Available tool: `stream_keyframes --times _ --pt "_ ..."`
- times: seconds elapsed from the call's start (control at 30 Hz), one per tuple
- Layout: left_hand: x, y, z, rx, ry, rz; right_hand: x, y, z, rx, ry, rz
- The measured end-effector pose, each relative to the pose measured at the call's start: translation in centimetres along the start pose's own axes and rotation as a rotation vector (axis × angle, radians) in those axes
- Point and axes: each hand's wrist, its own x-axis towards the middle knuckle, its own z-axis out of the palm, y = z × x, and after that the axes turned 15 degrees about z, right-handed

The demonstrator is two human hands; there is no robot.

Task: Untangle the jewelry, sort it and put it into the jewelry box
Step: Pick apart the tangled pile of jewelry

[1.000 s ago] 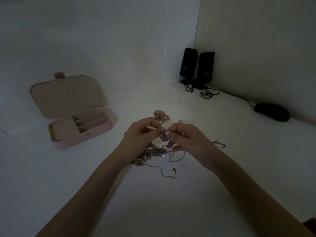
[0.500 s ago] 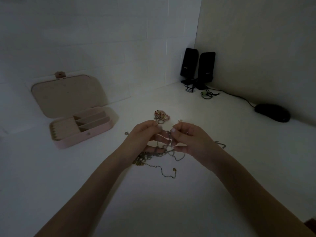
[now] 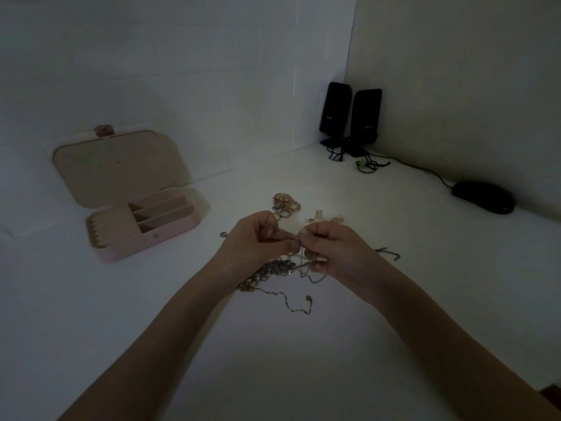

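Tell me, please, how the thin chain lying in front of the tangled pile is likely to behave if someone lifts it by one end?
The thin chain lies in loose wavy bends on the table, so it will probably hang limp rather than hold shape. It looks fine and slight, likely very light. Its far end runs into the tangled pile, so lifting may drag that pile along.

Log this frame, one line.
stage: untangling | left hand: pinches chain | right hand: pinches chain | jewelry box: open, looks empty

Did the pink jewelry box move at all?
No. The jewelry box sits open in the same spot against the wall line behind it, and the same way off from the black speakers.
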Motion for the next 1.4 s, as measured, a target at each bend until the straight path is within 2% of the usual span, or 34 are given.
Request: stream_keyframes --times 0.3,0.57,0.67,0.77,0.9,0.97,1.1,1.4 --pt "-0.2 -0.2 -0.1 0.105 0.094 -0.056 0.1 0.1 0.3 -0.157 0.125 -0.119" --pt "0.0 -0.7 -0.4 0.146 0.126 -0.118 0.4 0.2 0.3 0.051 0.184 -0.214" --pt "0.0 -0.9 -0.3 0.161 0.124 -0.136 0.5 0.1 0.4 0.003 0.287 -0.279" --pt "0.1 -0.7 -0.3 0.057 0.144 -0.15 0.5 0.1 0.4 -0.02 0.34 -0.34" --pt "0.4 0.0 -0.2 -0.213 0.184 -0.265 0.5 0.0 0.3 0.075 0.289 -0.338" --pt "0.5 0.0 -0.2 -0.262 0.161 -0.294 0.5 0.0 0.5 0.119 0.239 -0.317" --pt "0.4 0.3 0.0 -0.253 0.086 -0.278 0.3 0.2 0.8 0.157 0.163 -0.278" --pt "0.4 0.4 -0.2 -0.11 0.056 -0.258 0.5 0.2 0.2 0.162 0.126 -0.245"
